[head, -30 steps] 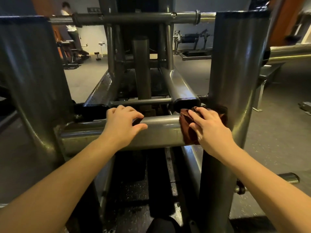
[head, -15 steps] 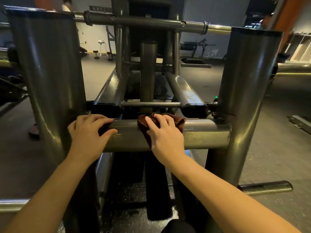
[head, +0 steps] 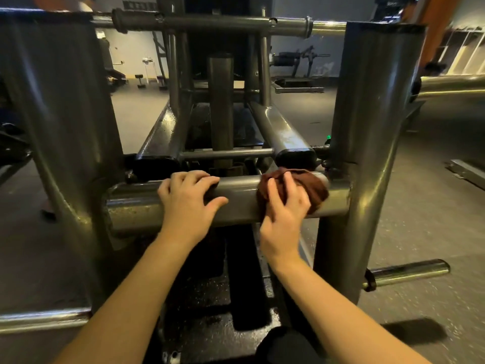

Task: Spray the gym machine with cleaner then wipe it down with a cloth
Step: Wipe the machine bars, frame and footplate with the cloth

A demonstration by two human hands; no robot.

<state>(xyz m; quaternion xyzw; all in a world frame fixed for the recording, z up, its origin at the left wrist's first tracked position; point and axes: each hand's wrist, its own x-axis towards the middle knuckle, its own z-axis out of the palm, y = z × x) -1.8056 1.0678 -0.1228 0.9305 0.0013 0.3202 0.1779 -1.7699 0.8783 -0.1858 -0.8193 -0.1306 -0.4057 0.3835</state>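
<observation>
The right hand [head: 284, 208] covers the near part of the crumpled dark-brown cloth [head: 312, 187], and together they hide the stretch of the horizontal grey steel crossbar [head: 241, 195] beneath them; the left hand [head: 186, 203] hides another stretch. Both forearms are cut off by the lower edge, as is a rounded black object [head: 283, 345] that cannot be identified; the person in a white top [head: 85, 3] is cut by the upper edge. The pale shelving [head: 462, 53] at far right is blurred, and the small green light [head: 328, 137] is too small to identify.
</observation>
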